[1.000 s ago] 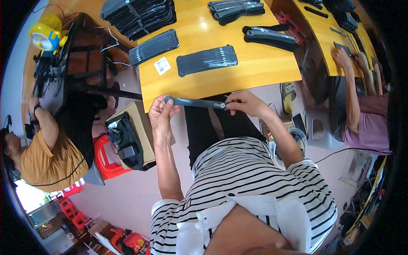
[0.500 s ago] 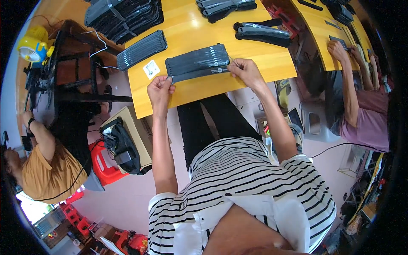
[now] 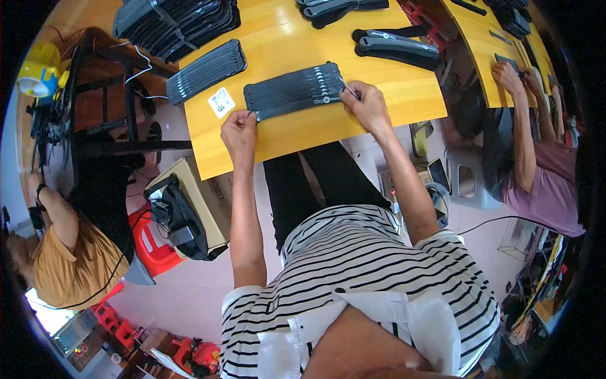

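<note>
A row of overlapping black straps (image 3: 284,91) lies fanned out on the yellow table before me. Pale printed marks run near its right end. My left hand (image 3: 239,134) pinches the left end of the nearest strap between thumb and fingers. At the other end is my right hand (image 3: 367,106), its fingers closed round a thin, light-coloured tool (image 3: 344,84) that sticks out toward the straps; its exact kind is too small to make out. Whether the right fingers also touch the strap end is hidden.
On the yellow table (image 3: 278,142) lie a white label (image 3: 221,102), another fanned strap row (image 3: 207,71), a tall bundled stack (image 3: 173,28) and loose black straps (image 3: 398,47). Co-workers sit left and right. An open carton (image 3: 189,202) stands below on the left.
The nearest strap has moved up against the row, so only one printed mark shows at its front now. The thin tool in my right hand shows more clearly. The view shifted slightly.
</note>
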Available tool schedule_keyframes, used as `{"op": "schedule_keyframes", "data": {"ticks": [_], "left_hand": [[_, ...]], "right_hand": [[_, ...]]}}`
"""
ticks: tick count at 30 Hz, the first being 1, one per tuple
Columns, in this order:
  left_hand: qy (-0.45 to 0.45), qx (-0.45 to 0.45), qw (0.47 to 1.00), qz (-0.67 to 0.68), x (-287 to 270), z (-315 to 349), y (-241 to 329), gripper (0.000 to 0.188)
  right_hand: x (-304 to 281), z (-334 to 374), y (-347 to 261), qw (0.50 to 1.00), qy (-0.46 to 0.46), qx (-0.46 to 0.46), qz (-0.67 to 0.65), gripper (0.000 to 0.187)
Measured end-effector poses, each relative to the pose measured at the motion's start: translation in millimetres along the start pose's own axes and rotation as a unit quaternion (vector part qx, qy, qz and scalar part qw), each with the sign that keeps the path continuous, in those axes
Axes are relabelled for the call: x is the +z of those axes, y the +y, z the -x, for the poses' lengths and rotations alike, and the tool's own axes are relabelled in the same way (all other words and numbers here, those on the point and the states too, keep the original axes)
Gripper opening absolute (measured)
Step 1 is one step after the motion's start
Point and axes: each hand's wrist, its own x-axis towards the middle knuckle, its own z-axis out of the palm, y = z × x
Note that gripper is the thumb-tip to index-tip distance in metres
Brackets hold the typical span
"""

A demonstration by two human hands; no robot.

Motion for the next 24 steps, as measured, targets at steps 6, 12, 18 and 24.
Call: {"op": "schedule_keyframes", "data": {"ticks": [6,12,18,24], "left_hand": [[0.018,-0.009,0.999,-0.037,0.2,1.8,5.2,0.008],[0.039,0.007,0.997,-0.069,0.0,-1.8,-4.6,0.011],[0.028,-0.003,0.998,-0.063,0.2,-1.2,-1.4,0.011],[0.028,-0.024,0.998,-0.053,1.6,1.7,6.3,0.010]], "right_hand": [[3.9,-4.7,7.2,0.999,0.023,-0.011,0.045,0.020],[4.5,-4.2,4.3,0.998,0.028,0.000,0.054,0.020],[6.4,-5.9,8.3,0.997,0.039,-0.011,0.065,0.020],[4.9,-5.3,2.4,0.995,0.041,0.001,0.087,0.021]]}}
